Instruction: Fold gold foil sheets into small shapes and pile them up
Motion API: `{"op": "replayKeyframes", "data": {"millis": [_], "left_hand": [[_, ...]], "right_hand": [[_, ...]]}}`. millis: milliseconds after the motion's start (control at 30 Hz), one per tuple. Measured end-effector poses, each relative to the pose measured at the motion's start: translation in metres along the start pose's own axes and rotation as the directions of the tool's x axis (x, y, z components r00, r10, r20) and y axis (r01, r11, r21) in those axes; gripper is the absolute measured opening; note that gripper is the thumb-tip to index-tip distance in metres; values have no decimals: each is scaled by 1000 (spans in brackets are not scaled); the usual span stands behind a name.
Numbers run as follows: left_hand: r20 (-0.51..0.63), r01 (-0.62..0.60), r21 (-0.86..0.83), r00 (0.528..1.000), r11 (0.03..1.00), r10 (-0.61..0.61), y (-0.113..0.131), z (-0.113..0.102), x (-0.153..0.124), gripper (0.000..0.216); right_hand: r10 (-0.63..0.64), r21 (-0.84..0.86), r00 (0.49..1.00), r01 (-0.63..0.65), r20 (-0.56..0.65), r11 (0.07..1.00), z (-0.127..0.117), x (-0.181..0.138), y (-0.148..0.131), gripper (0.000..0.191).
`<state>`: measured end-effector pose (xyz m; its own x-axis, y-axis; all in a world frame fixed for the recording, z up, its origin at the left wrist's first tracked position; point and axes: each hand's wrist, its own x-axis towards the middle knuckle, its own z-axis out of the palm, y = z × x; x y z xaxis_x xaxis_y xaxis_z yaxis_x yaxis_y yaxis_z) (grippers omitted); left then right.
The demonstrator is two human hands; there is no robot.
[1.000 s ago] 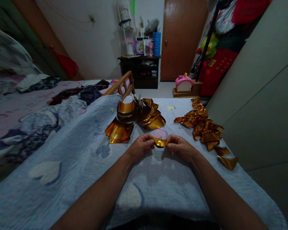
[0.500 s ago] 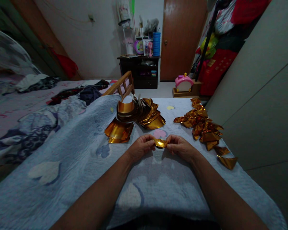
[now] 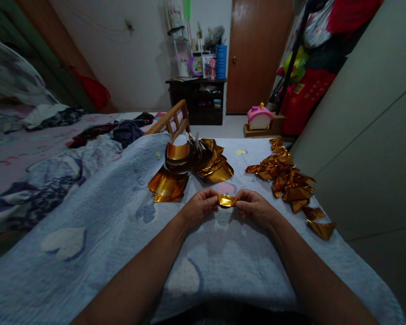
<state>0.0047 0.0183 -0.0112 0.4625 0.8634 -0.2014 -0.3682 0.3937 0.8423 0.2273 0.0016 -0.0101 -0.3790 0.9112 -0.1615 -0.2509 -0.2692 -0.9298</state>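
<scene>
A small folded piece of gold foil paper (image 3: 226,200) is pinched between my two hands just above the light blue quilt (image 3: 122,225). My left hand (image 3: 200,206) grips its left end with fingers closed. Its right end sits in the closed fingers of my right hand (image 3: 254,206). Beyond my hands lies a stack of curled gold foil sheets (image 3: 192,164). To the right is a heap of folded gold foil pieces (image 3: 286,178).
A wooden chair back (image 3: 171,121) stands behind the gold sheets. A grey cabinet wall (image 3: 365,135) runs along the right. Rumpled bedding and clothes (image 3: 37,149) lie to the left. A dark shelf unit (image 3: 198,97), a brown door (image 3: 257,54) and a pink toy (image 3: 259,117) are at the back.
Both hands stay on the gold foil piece, shifting only slightly as they work it. The piles have not moved.
</scene>
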Motion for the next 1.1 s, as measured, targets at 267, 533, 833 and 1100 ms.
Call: {"op": "replayKeyframes", "data": {"millis": [267, 533, 833, 1100], "left_hand": [[-15, 1, -12, 1000, 1000, -2, 0, 1, 0, 36], [-3, 5, -13, 1000, 1000, -5, 0, 1, -1, 38], [27, 15, -2, 1000, 1000, -15, 0, 0, -1, 36], [53, -15, -42, 998, 999, 17, 0, -1, -3, 37]], "right_hand": [[0, 9, 1000, 0, -21, 1000, 0, 1, 0, 37], [-13, 34, 999, 12, 44, 999, -4, 1, 4, 32], [7, 29, 999, -9, 52, 1000, -4, 0, 2, 35], [-10, 72, 999, 8, 39, 997, -1, -1, -1, 35]]}}
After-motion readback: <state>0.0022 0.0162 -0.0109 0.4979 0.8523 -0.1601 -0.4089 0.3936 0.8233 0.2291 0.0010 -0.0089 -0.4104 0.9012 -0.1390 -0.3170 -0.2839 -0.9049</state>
